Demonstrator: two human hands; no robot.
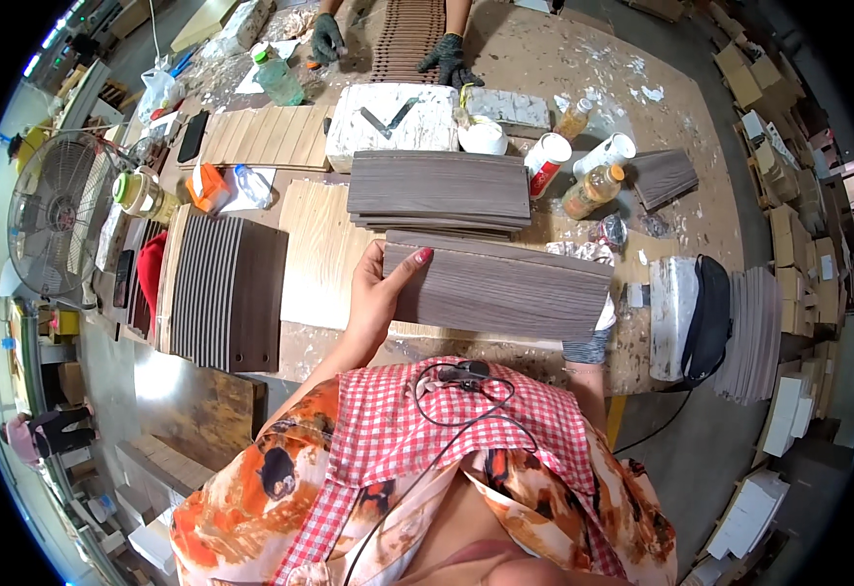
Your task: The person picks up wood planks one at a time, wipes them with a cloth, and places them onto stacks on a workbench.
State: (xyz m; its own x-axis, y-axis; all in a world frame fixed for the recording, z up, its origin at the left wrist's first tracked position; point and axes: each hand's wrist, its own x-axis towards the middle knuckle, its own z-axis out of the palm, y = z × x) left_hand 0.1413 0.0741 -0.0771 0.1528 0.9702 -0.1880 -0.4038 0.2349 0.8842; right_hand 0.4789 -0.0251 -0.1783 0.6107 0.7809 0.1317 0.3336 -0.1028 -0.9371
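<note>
At the centre of the frame I have a grey-brown wood-grain panel (500,288), held flat above the counter (564,68) just below the stack of matching panels (439,188). It looks thin, stiff and fairly light, with a smooth face that might slip, so I judge the short ends the best places to grip. My left hand (373,298) pinches its left end, thumb on top, fingers beneath, forearm rising from the lower edge. My right hand (598,327) sits mostly hidden under the right end; I cannot tell its grip. Upper frame, another person's gloved hands (451,59) rest on a slatted strip
</note>
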